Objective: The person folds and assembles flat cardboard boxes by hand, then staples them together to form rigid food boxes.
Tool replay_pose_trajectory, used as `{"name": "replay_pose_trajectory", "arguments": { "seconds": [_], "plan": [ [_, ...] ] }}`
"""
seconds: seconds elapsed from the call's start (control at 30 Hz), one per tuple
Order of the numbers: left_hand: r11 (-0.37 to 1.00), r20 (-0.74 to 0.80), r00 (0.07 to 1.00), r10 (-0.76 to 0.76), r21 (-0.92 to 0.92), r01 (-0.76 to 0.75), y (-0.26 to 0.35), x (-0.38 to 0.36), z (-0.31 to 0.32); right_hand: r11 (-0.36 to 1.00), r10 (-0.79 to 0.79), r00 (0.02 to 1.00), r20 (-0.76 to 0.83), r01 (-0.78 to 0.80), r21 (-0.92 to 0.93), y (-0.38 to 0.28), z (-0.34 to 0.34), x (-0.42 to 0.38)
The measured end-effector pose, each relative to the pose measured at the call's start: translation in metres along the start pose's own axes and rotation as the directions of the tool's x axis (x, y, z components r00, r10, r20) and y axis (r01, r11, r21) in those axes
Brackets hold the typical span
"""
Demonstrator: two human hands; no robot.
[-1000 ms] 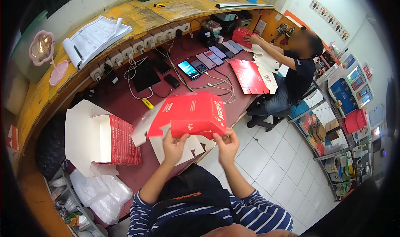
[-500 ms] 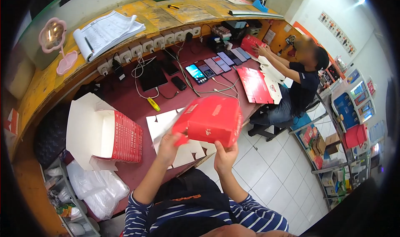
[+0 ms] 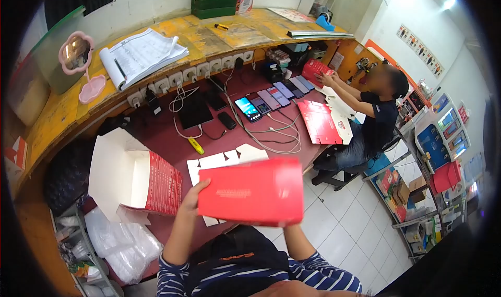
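A red cardboard box (image 3: 250, 191) is held up in front of my body, one broad printed face turned to the camera. My left hand (image 3: 196, 192) grips its left edge, thumb on the front face. Behind the box's lower right part is my right hand, its fingers hidden; only the wrist and forearm show. White cardboard sheets (image 3: 224, 157) lie on the dark red table (image 3: 162, 140) beyond the box. To the left stands a stack of nested red and white boxes (image 3: 166, 185), open side up.
Phones (image 3: 263, 101), cables and a yellow highlighter (image 3: 196, 145) lie behind the box. A co-worker (image 3: 378, 104) sits at the right, hands on another red box (image 3: 316, 70), with flat red cardboard (image 3: 318, 120) nearby. Plastic bags (image 3: 122, 239) lie at lower left.
The red box has turned so that a broad face points at the camera and has come lower. My left hand has shifted left along with it; my right hand has gone behind the box.
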State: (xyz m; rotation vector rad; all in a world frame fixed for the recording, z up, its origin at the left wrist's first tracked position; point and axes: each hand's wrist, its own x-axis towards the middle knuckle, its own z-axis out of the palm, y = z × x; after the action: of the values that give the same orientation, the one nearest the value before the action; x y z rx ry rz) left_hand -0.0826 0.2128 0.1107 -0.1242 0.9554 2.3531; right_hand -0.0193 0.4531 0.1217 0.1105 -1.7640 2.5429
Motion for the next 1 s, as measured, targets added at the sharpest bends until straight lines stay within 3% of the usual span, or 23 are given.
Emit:
{"name": "replay_pose_trajectory", "arguments": {
  "seconds": [0.07,0.1,0.13,0.17,0.23,0.3,0.37,0.4,0.43,0.47,0.5,0.57,0.63,0.67,0.7,0.73,0.8,0.83,0.87,0.9,0.93,0.97,1.0],
  "plan": [
    [0.974,0.021,1.0,0.012,0.227,-0.016,0.009,-0.001,-0.018,0.708,0.347,0.937,0.028,-0.281,0.648,-0.022,-0.01,0.001],
    [0.914,0.01,0.998,0.062,0.401,-0.061,0.014,0.0,-0.023,0.714,0.333,0.942,0.025,-0.269,0.646,-0.022,-0.017,0.004],
    [0.822,0.007,0.993,0.115,0.561,-0.099,0.015,0.001,-0.024,0.927,0.259,0.964,0.051,-0.263,0.266,-0.017,-0.026,0.006],
    [0.82,0.015,0.993,0.113,0.563,-0.102,0.012,0.001,-0.022,0.969,0.207,0.973,0.1,-0.189,-0.159,-0.013,-0.031,0.007],
    [0.842,0.34,0.81,0.478,0.086,-0.533,0.001,0.001,-0.014,0.984,0.177,0.983,0.044,-0.175,-0.044,-0.006,-0.015,0.012],
    [0.905,0.407,0.82,0.404,-0.045,-0.423,-0.025,-0.003,-0.019,0.886,0.228,0.954,-0.196,-0.12,0.448,-0.007,0.014,0.017],
    [0.74,0.221,0.93,0.292,0.564,-0.366,-0.05,-0.006,-0.002,0.902,0.157,0.957,-0.243,-0.038,0.43,0.009,0.034,0.013],
    [0.737,0.229,0.927,0.296,0.564,-0.374,-0.05,-0.008,0.011,0.91,0.094,0.955,-0.282,0.033,0.414,0.016,0.042,0.012],
    [0.958,0.176,0.963,0.205,0.164,-0.234,-0.045,-0.014,0.026,0.91,0.085,0.956,-0.28,0.04,0.413,0.018,0.047,0.012],
    [0.961,0.17,0.981,0.09,-0.275,-0.04,-0.041,-0.019,0.037,0.908,-0.021,0.953,-0.302,0.145,0.394,0.018,0.052,0.012],
    [0.961,0.174,0.98,0.091,-0.273,-0.041,-0.039,-0.019,0.044,0.896,-0.124,0.938,-0.323,0.246,0.371,0.018,0.057,0.011],
    [0.509,0.497,0.822,0.279,-0.802,0.313,-0.035,-0.02,0.052,0.9,-0.143,0.92,-0.364,0.274,0.339,0.016,0.065,0.008],
    [0.661,0.518,0.801,0.299,-0.718,0.218,-0.043,-0.01,0.043,0.916,-0.059,0.913,-0.403,0.21,0.342,0.014,0.067,0.01],
    [0.911,0.287,0.881,0.377,-0.285,-0.297,-0.049,-0.009,0.044,0.938,-0.051,0.911,-0.409,0.185,0.294,0.02,0.063,0.008],
    [0.743,0.118,0.817,0.565,0.357,-0.566,-0.054,-0.008,0.043,0.937,-0.054,0.912,-0.407,0.187,0.295,0.012,0.068,0.007],
    [0.332,0.344,0.622,0.703,0.615,-0.715,-0.056,-0.004,0.034,0.99,-0.029,0.932,-0.361,0.077,0.12,-0.001,0.078,0.002],
    [0.466,0.221,0.663,0.715,0.557,-0.688,-0.059,-0.003,0.045,0.967,-0.079,0.968,-0.239,0.017,-0.253,0.015,0.073,0.001],
    [0.581,0.101,0.698,0.709,0.477,-0.659,-0.054,-0.005,0.055,0.968,-0.071,0.968,-0.24,0.009,-0.25,0.01,0.075,0.0],
    [0.751,0.1,0.816,0.57,0.34,-0.566,-0.045,-0.009,0.055,0.916,0.084,0.925,-0.371,-0.218,-0.337,-0.001,0.076,0.001],
    [0.751,0.092,0.817,0.57,0.345,-0.563,-0.042,-0.01,0.051,0.812,0.212,0.837,-0.504,-0.438,-0.386,-0.007,0.077,0.001],
    [0.709,0.121,0.789,0.602,0.373,-0.598,-0.039,-0.009,0.046,0.998,-0.048,0.918,-0.395,0.056,0.008,0.038,0.047,0.013],
    [0.665,0.149,0.76,0.632,0.398,-0.631,-0.035,-0.007,0.041,0.907,-0.211,0.968,-0.135,0.245,0.342,0.016,0.033,0.02],
    [0.576,0.196,0.698,0.689,0.436,-0.691,-0.026,-0.005,0.037,0.853,0.129,0.908,-0.4,0.104,0.511,-0.033,0.059,0.02]
  ]
}}
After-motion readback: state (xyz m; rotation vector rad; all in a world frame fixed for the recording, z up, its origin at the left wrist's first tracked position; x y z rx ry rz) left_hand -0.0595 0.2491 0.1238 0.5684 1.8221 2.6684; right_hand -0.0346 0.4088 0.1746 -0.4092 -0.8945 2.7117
